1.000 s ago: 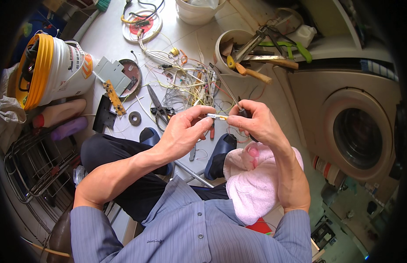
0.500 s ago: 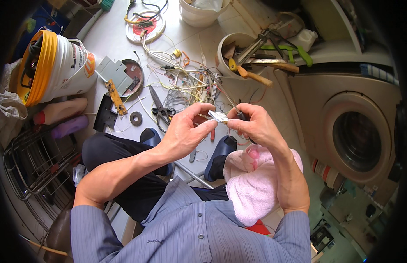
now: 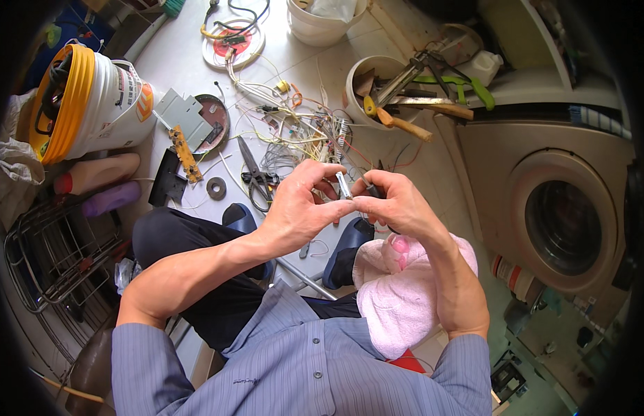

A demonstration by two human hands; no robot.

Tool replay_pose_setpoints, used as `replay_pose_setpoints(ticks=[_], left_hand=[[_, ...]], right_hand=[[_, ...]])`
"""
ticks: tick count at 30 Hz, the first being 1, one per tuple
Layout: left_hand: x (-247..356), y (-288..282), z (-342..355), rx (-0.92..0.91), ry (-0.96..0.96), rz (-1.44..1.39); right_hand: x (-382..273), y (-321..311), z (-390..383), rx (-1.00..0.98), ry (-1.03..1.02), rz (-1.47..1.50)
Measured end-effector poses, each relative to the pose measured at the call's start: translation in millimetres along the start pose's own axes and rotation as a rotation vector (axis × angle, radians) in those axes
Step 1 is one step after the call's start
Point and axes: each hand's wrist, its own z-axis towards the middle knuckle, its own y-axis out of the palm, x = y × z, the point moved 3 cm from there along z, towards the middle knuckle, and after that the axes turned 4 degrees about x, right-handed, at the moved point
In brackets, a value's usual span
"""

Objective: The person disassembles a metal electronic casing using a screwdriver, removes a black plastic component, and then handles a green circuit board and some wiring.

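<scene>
A small, flat white and silver piece [image 3: 343, 186] stands on edge between my hands, above the floor. My left hand [image 3: 299, 200] is closed in a pinch on it, fingers behind and thumb in front. My right hand [image 3: 399, 201] is closed too, its thumb and fingertips meeting the piece from the right. In the right fingers lies a screwdriver [image 3: 371, 189], of which mainly the dark handle shows; its shaft is hard to make out. A pile of loose wires [image 3: 315, 132] lies beyond my hands, with black scissors [image 3: 252, 166] to its left.
At the left stands a white and yellow bucket [image 3: 93, 104], above a wire rack [image 3: 58, 256]. A tool bucket [image 3: 353, 90] is at the back right, and a washing machine [image 3: 537, 208] on the right. A pink towel [image 3: 405, 305] covers my right knee.
The white and silver piece has turned from lying flat to standing on edge. My right hand has moved slightly left, toward the left thumb, and the screwdriver shaft shows less.
</scene>
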Motion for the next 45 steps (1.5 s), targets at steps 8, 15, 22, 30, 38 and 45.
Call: replay_pose_setpoints(ticks=[8, 15, 22, 30, 38, 45], left_hand=[[3.2, -1.2, 3.9, 0.048, 0.136, 0.183], [-3.3, 8.5, 1.4, 0.024, 0.335, 0.356], [2.6, 7.5, 4.4, 0.019, 0.489, 0.502], [42.3, -27.3, 40.7, 0.199, 0.53, 0.433], [22.3, -30.3, 66.7, -0.015, 0.287, 0.598], [-26.0, 30.1, 35.1, -0.357, 0.016, 0.448]], right_hand=[[0.8, -3.6, 1.6, 0.031, -0.017, 0.123], [-9.2, -0.4, -3.4, -0.001, -0.033, 0.1], [-6.2, 2.4, -2.4, 0.004, -0.089, 0.06], [1.3, -19.5, 7.1, 0.222, -0.264, 0.222], [-11.3, -87.9, -58.1, 0.595, -0.513, 0.4], [89.2, -137.5, -165.3, 0.941, -0.518, 0.534]])
